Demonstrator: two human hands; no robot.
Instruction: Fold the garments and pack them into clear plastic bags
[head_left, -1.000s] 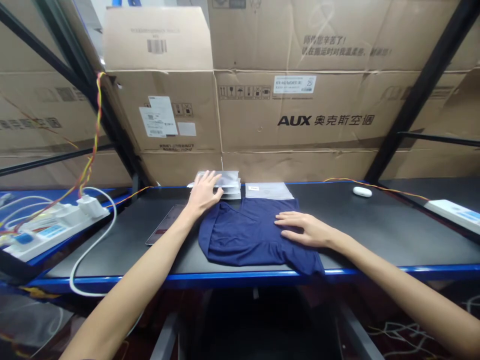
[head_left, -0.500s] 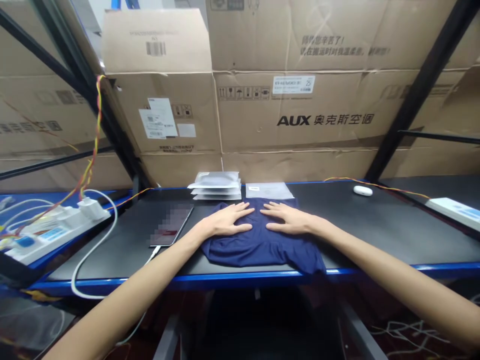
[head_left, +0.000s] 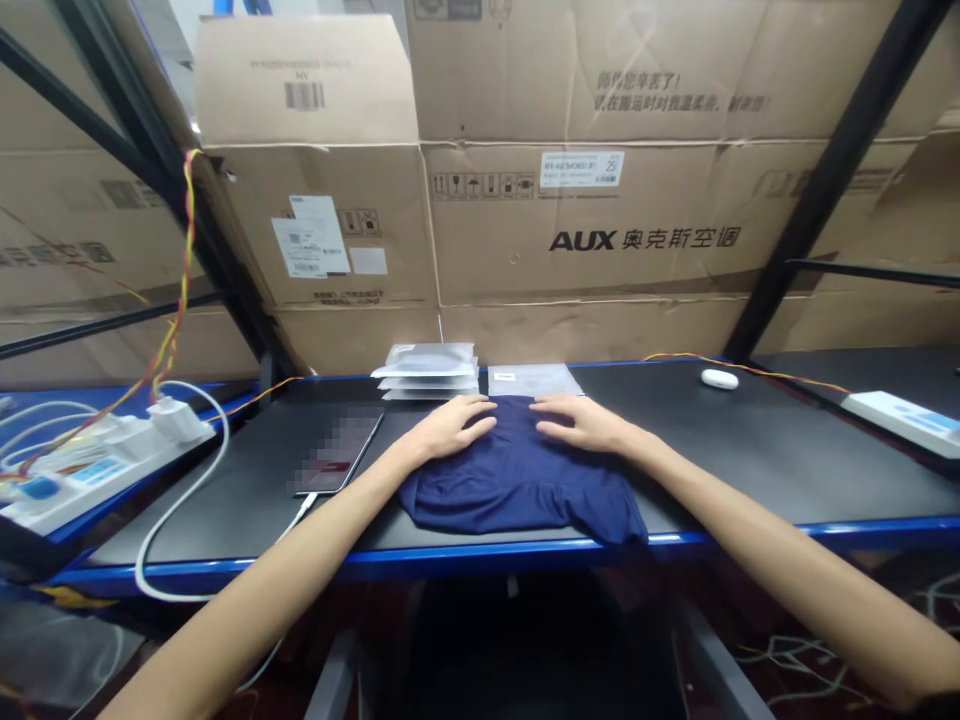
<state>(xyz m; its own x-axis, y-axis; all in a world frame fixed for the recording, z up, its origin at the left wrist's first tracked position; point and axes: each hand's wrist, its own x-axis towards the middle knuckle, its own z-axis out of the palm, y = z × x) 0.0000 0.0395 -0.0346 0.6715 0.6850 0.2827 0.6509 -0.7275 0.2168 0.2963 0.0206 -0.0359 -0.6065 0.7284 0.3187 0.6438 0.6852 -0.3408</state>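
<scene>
A dark navy piece of fabric (head_left: 517,480), perhaps a garment, lies wrinkled on the black tabletop, its lower right corner reaching the table's front edge. On its upper left part rests my left hand (head_left: 452,425), palm down, thumb apart from the fingers. My right hand (head_left: 581,422) lies opposite on the upper right part, also with its thumb held away from the fingers. Between the two hands a strip of the fabric shows. Just beyond it are a flat translucent packet (head_left: 534,379) with a small white label and a stack of similar packets (head_left: 427,370).
A phone (head_left: 341,455) with a white charging cable lies to the left. Power strips stand at the left (head_left: 97,475) and right (head_left: 904,420). A small white case (head_left: 719,379) sits at the back right. Cardboard (head_left: 585,270) and black metal posts (head_left: 810,210) close off the back.
My hands have slid slightly toward the fabric's far edge and a little apart, with their fingers less spread. The fabric between them looks smoother. The view has shifted slightly.
</scene>
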